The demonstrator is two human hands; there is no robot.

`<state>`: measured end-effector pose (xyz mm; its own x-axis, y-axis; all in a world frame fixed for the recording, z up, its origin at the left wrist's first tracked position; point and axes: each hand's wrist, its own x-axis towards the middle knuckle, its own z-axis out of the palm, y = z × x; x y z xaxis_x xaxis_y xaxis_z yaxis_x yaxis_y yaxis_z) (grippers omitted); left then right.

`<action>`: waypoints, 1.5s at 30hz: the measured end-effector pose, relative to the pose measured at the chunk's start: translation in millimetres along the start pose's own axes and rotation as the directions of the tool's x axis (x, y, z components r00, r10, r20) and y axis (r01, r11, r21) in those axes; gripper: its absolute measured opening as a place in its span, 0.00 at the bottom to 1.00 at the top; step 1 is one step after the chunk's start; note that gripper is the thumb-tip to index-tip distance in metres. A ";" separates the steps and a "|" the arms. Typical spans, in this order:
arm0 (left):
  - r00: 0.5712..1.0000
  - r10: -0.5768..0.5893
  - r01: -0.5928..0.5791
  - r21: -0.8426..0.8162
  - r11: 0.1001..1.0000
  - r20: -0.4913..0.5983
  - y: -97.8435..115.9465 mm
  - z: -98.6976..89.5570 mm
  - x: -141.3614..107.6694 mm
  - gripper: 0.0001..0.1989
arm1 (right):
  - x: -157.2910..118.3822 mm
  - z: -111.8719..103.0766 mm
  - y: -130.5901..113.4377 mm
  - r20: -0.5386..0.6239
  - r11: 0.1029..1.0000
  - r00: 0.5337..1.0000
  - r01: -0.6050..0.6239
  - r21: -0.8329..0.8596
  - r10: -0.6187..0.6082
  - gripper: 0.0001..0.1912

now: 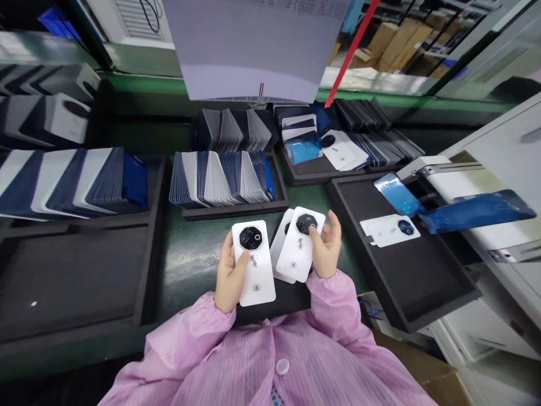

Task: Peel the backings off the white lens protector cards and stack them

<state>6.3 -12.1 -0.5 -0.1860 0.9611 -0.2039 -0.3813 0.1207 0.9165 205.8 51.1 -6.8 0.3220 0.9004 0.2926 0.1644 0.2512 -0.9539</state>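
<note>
My left hand (pixel 229 277) is closed on a white phone back cover (pixel 260 276), thumb on its face just below the dark camera area. In my right hand (pixel 327 249) is a second white phone back cover (pixel 296 260), tilted a little, with my thumb at the edge of its camera area. Behind that one, partly hidden, shows another white cover (pixel 279 242); I cannot tell whether the right hand grips it too. Both front covers carry dark lettering and a small round mark, and they are held apart.
Racks of blue and white covers stand ahead (pixel 224 175) and at left (pixel 63 180). Behind, a tray (pixel 308 176) holds white covers and blue-filmed pieces. The right tray (pixel 406 282) bears a white piece (pixel 391 230) and blue-filmed sheets (pixel 397 192). A paper sheet (pixel 257 51) hangs above.
</note>
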 end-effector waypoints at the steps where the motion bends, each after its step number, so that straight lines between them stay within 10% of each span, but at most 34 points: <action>1: 1.000 -0.001 0.001 -0.005 1.000 -0.002 -0.2 -0.3 0.5 0.31 | 2.1 -4.6 2.6 -0.028 0.998 1.000 0.012 -0.057 -0.014 0.28; 9: 0.997 -0.071 0.070 -0.045 0.997 -0.015 5.4 1.9 -0.5 0.37 | 2.1 -7.2 2.0 0.110 0.688 0.959 0.264 -0.676 -0.260 0.24; 16: 0.997 0.068 -0.073 0.127 0.989 0.041 -2.0 2.3 -10.3 0.34 | -18.3 30.4 -48.4 0.426 0.844 0.870 0.411 -0.344 -0.249 0.11; 21: 0.982 0.173 -0.186 0.268 0.945 0.069 -8.9 -2.0 -12.8 0.33 | -16.2 43.6 -49.2 0.414 0.922 0.907 0.227 -0.312 -0.083 0.06; 25: 0.989 0.132 -0.144 0.215 0.966 0.069 -7.0 -0.9 -11.0 0.33 | -19.4 43.9 -47.2 0.407 0.892 0.887 0.351 -0.284 -0.220 0.05; 32: 0.999 0.040 -0.041 0.033 0.999 0.025 0.6 0.5 -2.4 0.35 | -38.0 46.2 -34.2 0.536 0.713 0.579 0.699 0.062 -0.614 0.09; 45: 0.999 0.017 -0.018 0.020 1.000 0.043 2.3 -0.2 -1.2 0.36 | -41.5 47.7 -25.5 0.433 0.728 0.609 0.657 0.193 -0.664 0.28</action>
<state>5.5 -13.1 1.8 -0.1538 0.9728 -0.1730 -0.3600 0.1079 0.9267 143.8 24.3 2.1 -0.3173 0.5353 0.7828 0.1515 0.8435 -0.5154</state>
